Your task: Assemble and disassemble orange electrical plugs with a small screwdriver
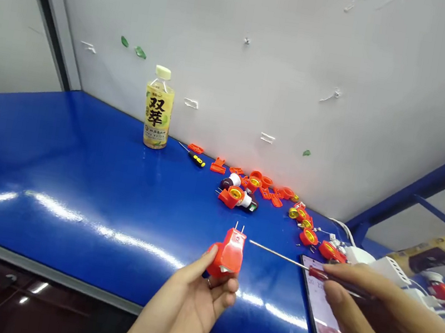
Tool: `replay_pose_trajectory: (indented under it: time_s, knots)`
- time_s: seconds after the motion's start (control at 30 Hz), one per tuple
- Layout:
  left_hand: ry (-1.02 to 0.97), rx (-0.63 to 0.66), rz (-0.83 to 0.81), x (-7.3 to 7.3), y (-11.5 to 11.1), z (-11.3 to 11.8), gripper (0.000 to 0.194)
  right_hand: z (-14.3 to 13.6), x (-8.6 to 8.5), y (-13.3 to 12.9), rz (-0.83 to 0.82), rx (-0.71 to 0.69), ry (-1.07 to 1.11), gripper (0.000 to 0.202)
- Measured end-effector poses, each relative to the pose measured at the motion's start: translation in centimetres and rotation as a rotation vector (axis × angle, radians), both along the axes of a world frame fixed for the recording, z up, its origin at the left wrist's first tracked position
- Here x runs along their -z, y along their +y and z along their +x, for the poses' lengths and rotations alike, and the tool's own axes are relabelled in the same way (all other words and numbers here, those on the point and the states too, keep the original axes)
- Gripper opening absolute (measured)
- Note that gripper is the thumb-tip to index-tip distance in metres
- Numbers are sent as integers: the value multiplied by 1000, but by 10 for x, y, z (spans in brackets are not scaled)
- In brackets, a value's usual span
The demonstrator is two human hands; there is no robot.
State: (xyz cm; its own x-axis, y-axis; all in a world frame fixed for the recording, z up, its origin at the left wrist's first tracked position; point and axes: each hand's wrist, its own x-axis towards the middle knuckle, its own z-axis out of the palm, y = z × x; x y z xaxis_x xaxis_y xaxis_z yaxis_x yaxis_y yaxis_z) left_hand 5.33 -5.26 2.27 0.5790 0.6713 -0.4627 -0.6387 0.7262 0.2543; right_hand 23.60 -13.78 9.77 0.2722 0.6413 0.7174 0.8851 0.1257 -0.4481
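A red plug-in lamp holder is held above the blue tabletop, with its two metal prongs directed up and away from the person. It is clasped by the left hand: the thumb is laid against the rounded socket side and the fingers are curled beneath. A slim screwdriver is pinched between thumb and forefinger of the right hand; its tip is seen near the prong end, apart from the housing. The two hands are well apart, and the lower part of the right hand's grip cannot be fully told. The housing is judged to be rigid moulded plastic, light in weight, with a glossy face on which fingertips may slide. Hold is best taken across the broad body and the rounded socket, clear of the prongs, which could be bent by side load, and clear of the pale switch, which could be tripped. Around the small round recess below the prongs, thin plastic is presumed, and heavy pressure is considered liable to crack it. The screwdriver is judged light and stiff, with control best obtained at its red handle. A smartphone is noted beneath the right hand's side.
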Motion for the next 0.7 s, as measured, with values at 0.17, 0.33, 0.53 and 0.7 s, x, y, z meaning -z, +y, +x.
replay_pose_trajectory:
  time_s: [0.17, 0.33, 0.53, 0.7]
  knots:
    - [4, -19, 49, 1, -2, 1, 10, -10, 4, 15, -2, -141, -6, 8]
    - [9, -23, 84, 4, -4, -1, 9, -8, 10, 12, 17, -134, -38, 8]
    - [26, -18, 179, 8, -6, 0, 15, -4, 1, 6, -18, -130, -126, 9]
    - [30, -17, 239, 11, -7, 2, 17, 1, -2, 0, -14, -227, -352, 14]
